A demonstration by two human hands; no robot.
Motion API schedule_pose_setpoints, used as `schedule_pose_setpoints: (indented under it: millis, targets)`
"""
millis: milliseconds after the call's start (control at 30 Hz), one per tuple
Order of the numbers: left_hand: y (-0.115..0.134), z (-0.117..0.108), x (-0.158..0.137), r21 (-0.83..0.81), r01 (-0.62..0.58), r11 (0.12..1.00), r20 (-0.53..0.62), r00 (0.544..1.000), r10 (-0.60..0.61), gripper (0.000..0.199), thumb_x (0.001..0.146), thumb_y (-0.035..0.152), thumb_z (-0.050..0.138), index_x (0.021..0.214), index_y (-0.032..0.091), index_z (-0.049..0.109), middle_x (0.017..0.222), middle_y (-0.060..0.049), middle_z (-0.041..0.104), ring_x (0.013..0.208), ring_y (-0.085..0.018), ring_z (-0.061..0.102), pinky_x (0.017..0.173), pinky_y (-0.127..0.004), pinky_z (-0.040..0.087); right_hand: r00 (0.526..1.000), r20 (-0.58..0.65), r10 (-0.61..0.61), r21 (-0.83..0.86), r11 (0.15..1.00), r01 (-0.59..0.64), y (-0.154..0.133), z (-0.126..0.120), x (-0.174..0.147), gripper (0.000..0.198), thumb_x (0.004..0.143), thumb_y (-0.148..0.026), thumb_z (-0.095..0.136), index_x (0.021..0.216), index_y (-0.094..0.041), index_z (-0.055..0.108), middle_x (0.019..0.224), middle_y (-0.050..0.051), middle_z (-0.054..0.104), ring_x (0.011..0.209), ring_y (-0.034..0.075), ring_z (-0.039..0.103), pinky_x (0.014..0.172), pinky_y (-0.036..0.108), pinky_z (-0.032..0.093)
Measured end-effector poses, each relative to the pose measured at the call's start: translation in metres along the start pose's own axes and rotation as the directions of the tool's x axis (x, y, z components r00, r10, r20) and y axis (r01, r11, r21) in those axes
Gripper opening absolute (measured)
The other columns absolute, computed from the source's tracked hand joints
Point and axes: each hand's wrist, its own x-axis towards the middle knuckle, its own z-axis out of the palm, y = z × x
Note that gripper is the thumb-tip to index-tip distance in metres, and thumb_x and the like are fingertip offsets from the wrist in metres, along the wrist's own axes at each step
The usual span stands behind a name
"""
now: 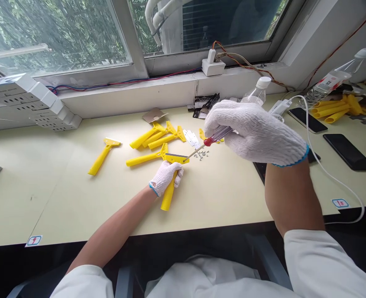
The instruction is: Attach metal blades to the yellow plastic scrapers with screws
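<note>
My left hand (168,177), in a white knit glove, is wrapped round the neck of a yellow scraper (168,196) with a dark blade along its head. In my gloved right hand (247,130) is a screwdriver (220,135) with a clear handle and red collar. Its tip touches the right end of the scraper's head; whether a screw sits under it is too small to tell. Small screws (201,155) lie scattered just right of the head. Another yellow scraper (144,159) lies behind my left hand, and a separate scraper (100,159) rests further left.
Several yellow handles (158,135) and white blades (191,138) lie toward the back. White boxes (30,99) are stacked at left. On the right are a bottle (257,91), phones (349,151), a white cable (331,176) and a bundle of yellow handles (331,111).
</note>
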Motion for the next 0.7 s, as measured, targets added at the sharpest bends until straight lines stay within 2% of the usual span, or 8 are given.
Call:
schedule_pose_setpoints:
  millis: [100, 200, 267, 367, 500, 600, 700]
  targets:
    - [0.000, 0.000, 0.000, -0.003, 0.006, 1.000, -0.012, 1.000, -0.007, 0.021, 0.085, 0.034, 0.069, 0.070, 0.022, 0.061, 0.058, 0.000, 0.057, 0.041, -0.012, 0.048, 0.039, -0.027, 0.044, 0.995, -0.101, -0.006, -0.160, 0.987, -0.010, 0.003, 0.012, 0.002, 0.008, 0.100, -0.030, 0.072, 0.095, -0.024, 0.072, 0.101, 0.008, 0.077, 0.102, 0.028, 0.074, 0.094, 0.044, 0.063]
    - [0.000, 0.000, 0.000, 0.005, 0.016, 1.000, -0.008, 1.000, -0.016, 0.022, 0.085, 0.033, 0.068, 0.068, 0.021, 0.061, 0.056, 0.001, 0.055, 0.041, -0.012, 0.048, 0.039, -0.026, 0.044, 0.978, -0.203, 0.046, -0.196, 0.977, -0.086, 0.010, 0.018, 0.004, 0.013, 0.107, -0.036, 0.069, 0.100, -0.025, 0.072, 0.091, 0.008, 0.075, 0.097, 0.028, 0.074, 0.092, 0.045, 0.064]
    - [0.000, 0.000, 0.001, -0.001, 0.015, 1.000, -0.011, 1.000, -0.015, 0.022, 0.085, 0.032, 0.068, 0.068, 0.021, 0.061, 0.056, 0.001, 0.054, 0.041, -0.012, 0.048, 0.039, -0.027, 0.044, 0.984, -0.174, 0.038, -0.159, 0.985, -0.066, 0.012, 0.015, 0.003, 0.012, 0.110, -0.034, 0.064, 0.105, -0.027, 0.073, 0.097, 0.008, 0.076, 0.101, 0.027, 0.075, 0.094, 0.043, 0.064]
    - [-0.001, 0.000, 0.001, -0.004, 0.004, 1.000, -0.010, 1.000, -0.005, 0.021, 0.085, 0.033, 0.069, 0.069, 0.021, 0.061, 0.058, 0.001, 0.056, 0.042, -0.012, 0.048, 0.039, -0.027, 0.045, 0.998, -0.061, -0.010, -0.077, 0.997, 0.006, 0.010, 0.006, 0.000, 0.010, 0.108, -0.026, 0.063, 0.110, -0.027, 0.073, 0.115, 0.007, 0.077, 0.109, 0.025, 0.074, 0.098, 0.041, 0.064]
    - [-0.001, 0.000, 0.001, 0.000, -0.005, 1.000, 0.006, 1.000, 0.005, 0.022, 0.086, 0.034, 0.069, 0.070, 0.021, 0.061, 0.058, 0.001, 0.056, 0.041, -0.012, 0.048, 0.039, -0.028, 0.045, 0.997, 0.030, -0.072, 0.023, 0.997, 0.071, 0.004, 0.000, -0.003, 0.016, 0.106, -0.021, 0.061, 0.115, -0.027, 0.073, 0.124, 0.007, 0.075, 0.112, 0.023, 0.073, 0.096, 0.038, 0.063]
    - [-0.001, 0.000, 0.001, 0.002, -0.001, 1.000, 0.001, 1.000, 0.001, 0.022, 0.086, 0.034, 0.070, 0.070, 0.021, 0.061, 0.058, 0.001, 0.057, 0.040, -0.012, 0.048, 0.038, -0.027, 0.044, 0.995, -0.020, -0.094, 0.003, 0.996, 0.094, 0.005, 0.007, 0.000, 0.008, 0.103, -0.031, 0.070, 0.108, -0.026, 0.074, 0.118, 0.006, 0.076, 0.110, 0.024, 0.073, 0.093, 0.039, 0.061]
    - [0.000, 0.001, 0.001, 0.006, 0.003, 1.000, -0.009, 1.000, -0.003, 0.022, 0.085, 0.033, 0.068, 0.068, 0.021, 0.061, 0.056, 0.001, 0.056, 0.040, -0.012, 0.048, 0.038, -0.027, 0.043, 0.989, -0.121, -0.087, -0.057, 0.995, 0.081, 0.015, 0.014, 0.004, 0.020, 0.103, -0.043, 0.076, 0.094, -0.026, 0.073, 0.096, 0.005, 0.074, 0.101, 0.021, 0.071, 0.096, 0.038, 0.057]
